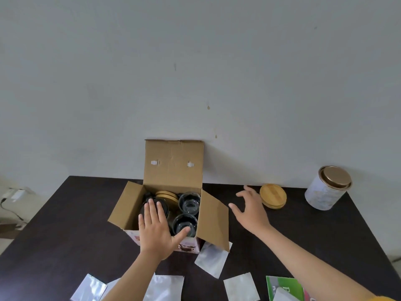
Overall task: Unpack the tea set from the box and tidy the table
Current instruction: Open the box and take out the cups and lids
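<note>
An open cardboard box (173, 168) stands on the dark table (303, 231) against the wall, flaps spread. Inside it are two glass cups (189, 202), wooden lids (166, 195) and a dark round piece mostly under my left hand. My left hand (155, 231) lies flat over the box's front edge, fingers spread and reaching inside, holding nothing. My right hand (251, 208) hovers open to the right of the box, just left of a round wooden lid (273, 196) that lies on the table.
A white tin with a bronze lid (327, 187) stands at the back right. Several silver foil pouches (209, 260) lie along the near edge, with a green packet (284, 287) at the lower right. The table's left edge slopes away beside cables on the floor.
</note>
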The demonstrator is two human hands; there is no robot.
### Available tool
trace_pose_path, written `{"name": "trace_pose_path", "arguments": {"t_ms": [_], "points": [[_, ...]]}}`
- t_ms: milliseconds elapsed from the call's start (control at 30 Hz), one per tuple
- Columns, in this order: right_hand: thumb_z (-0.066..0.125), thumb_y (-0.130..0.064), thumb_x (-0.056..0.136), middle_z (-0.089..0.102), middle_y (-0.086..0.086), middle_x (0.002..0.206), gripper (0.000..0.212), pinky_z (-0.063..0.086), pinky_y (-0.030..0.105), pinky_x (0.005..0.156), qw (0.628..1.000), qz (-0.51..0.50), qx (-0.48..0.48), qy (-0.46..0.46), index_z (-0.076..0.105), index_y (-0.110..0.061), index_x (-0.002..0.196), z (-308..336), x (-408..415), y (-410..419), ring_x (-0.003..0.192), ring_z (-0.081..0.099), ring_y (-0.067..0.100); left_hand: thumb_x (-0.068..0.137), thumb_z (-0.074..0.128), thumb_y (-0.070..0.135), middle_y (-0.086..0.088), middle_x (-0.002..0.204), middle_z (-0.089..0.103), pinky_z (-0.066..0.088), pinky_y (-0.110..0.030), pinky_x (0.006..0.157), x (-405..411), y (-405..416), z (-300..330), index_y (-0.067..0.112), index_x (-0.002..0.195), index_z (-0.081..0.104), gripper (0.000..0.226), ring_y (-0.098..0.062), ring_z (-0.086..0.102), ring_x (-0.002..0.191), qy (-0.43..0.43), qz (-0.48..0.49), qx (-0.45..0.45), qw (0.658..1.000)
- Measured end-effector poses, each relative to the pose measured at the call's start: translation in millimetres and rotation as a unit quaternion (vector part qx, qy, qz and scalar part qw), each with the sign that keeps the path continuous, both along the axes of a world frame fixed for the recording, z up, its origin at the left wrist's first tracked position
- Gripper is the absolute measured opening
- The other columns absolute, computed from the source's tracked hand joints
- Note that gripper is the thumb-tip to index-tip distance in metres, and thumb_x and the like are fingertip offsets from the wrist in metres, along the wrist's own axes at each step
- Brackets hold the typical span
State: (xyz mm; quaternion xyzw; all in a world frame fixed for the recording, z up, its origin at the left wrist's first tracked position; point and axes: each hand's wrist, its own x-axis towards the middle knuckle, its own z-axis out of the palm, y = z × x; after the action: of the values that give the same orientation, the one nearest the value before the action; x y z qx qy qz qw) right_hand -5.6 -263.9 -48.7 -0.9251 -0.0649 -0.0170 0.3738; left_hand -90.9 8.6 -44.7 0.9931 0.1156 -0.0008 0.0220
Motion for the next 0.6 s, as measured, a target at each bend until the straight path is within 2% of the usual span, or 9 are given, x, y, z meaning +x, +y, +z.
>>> {"name": "trace_pose_path", "arguments": {"t_ms": [67, 133, 233, 300, 367, 433, 533, 600], "points": [[0.064, -0.034, 0.088, 0.046, 0.000, 0.140, 0.036, 0.034, 0.027, 0.102, 0.998, 0.056, 0.003, -0.022, 0.057, -0.018, 0.120, 20, -12, 31, 0.134, 0.034, 0.017, 0.069, 0.017, 0.092, -0.024, 0.152, 0.023, 0.021, -0.053, 0.111, -1, -1, 0, -0.003, 0.143, 0.031, 0.121, -0.039, 0.021, 0.141, -0.003, -0.003, -0.009, 1.000], [0.063, -0.034, 0.088, 0.057, -0.003, 0.122, 0.032, 0.041, 0.023, 0.091, 0.995, 0.093, -0.010, -0.043, 0.058, -0.019, 0.116, 34, -18, 62, 0.120, 0.044, 0.015, 0.068, 0.020, 0.093, -0.025, 0.150, 0.027, 0.025, -0.054, 0.109, -1, 1, 0, -0.004, 0.141, 0.034, 0.122, -0.040, 0.025, 0.139, -0.002, -0.008, -0.017, 1.000], [0.060, -0.045, 0.085, 0.058, -0.005, 0.100, 0.027, 0.048, 0.026, 0.073, 0.995, 0.086, -0.048, -0.023, 0.055, -0.029, 0.106, 43, -17, 102, 0.096, 0.053, 0.014, 0.066, 0.021, 0.094, -0.027, 0.149, 0.027, 0.026, -0.054, 0.108, -1, 4, -1, -0.006, 0.140, 0.033, 0.125, -0.041, 0.026, 0.139, -0.007, -0.018, -0.030, 0.999], [0.059, -0.056, 0.081, 0.059, -0.002, 0.102, 0.037, 0.049, 0.031, 0.073, 0.989, 0.076, -0.125, -0.007, 0.052, -0.028, 0.105, 46, -14, 123, 0.095, 0.052, 0.018, 0.065, 0.019, 0.095, -0.026, 0.151, 0.020, 0.021, -0.053, 0.111, 0, 4, -1, -0.004, 0.143, 0.028, 0.127, -0.041, 0.019, 0.141, -0.009, -0.021, -0.039, 0.999], [0.059, -0.062, 0.080, 0.061, 0.002, 0.106, 0.050, 0.041, 0.036, 0.080, 0.969, 0.085, -0.232, -0.012, 0.053, -0.020, 0.108, 49, -10, 140, 0.104, 0.048, 0.025, 0.063, 0.016, 0.096, -0.025, 0.153, 0.013, 0.012, -0.051, 0.115, -1, 4, 0, -0.003, 0.145, 0.022, 0.129, -0.040, 0.011, 0.143, -0.002, -0.023, -0.050, 0.998], [0.060, -0.064, 0.079, 0.060, 0.005, 0.110, 0.060, 0.036, 0.039, 0.084, 0.950, 0.091, -0.297, -0.010, 0.053, -0.013, 0.111, 54, -8, 152, 0.108, 0.045, 0.028, 0.060, 0.012, 0.098, -0.024, 0.154, 0.003, 0.004, -0.049, 0.115, -3, 5, 4, -0.002, 0.147, 0.013, 0.132, -0.039, 0.002, 0.144, 0.001, -0.028, -0.057, 0.998], [0.062, -0.063, 0.078, 0.059, 0.007, 0.112, 0.063, 0.033, 0.038, 0.085, 0.944, 0.085, -0.318, 0.012, 0.052, -0.011, 0.113, 55, -5, 162, 0.108, 0.041, 0.027, 0.053, -0.003, 0.098, -0.021, 0.153, -0.019, -0.006, -0.047, 0.116, -4, 6, 7, 0.001, 0.146, -0.011, 0.135, -0.035, -0.019, 0.142, 0.011, -0.035, -0.048, 0.998], [0.064, -0.059, 0.078, 0.058, 0.006, 0.110, 0.059, 0.034, 0.037, 0.086, 0.948, 0.076, -0.310, 0.025, 0.051, -0.012, 0.112, 55, -3, 166, 0.109, 0.040, 0.027, 0.052, -0.005, 0.097, -0.020, 0.152, -0.024, -0.009, -0.047, 0.115, -5, 6, 7, 0.001, 0.145, -0.016, 0.134, -0.034, -0.024, 0.141, 0.004, -0.033, -0.044, 0.998]]}}
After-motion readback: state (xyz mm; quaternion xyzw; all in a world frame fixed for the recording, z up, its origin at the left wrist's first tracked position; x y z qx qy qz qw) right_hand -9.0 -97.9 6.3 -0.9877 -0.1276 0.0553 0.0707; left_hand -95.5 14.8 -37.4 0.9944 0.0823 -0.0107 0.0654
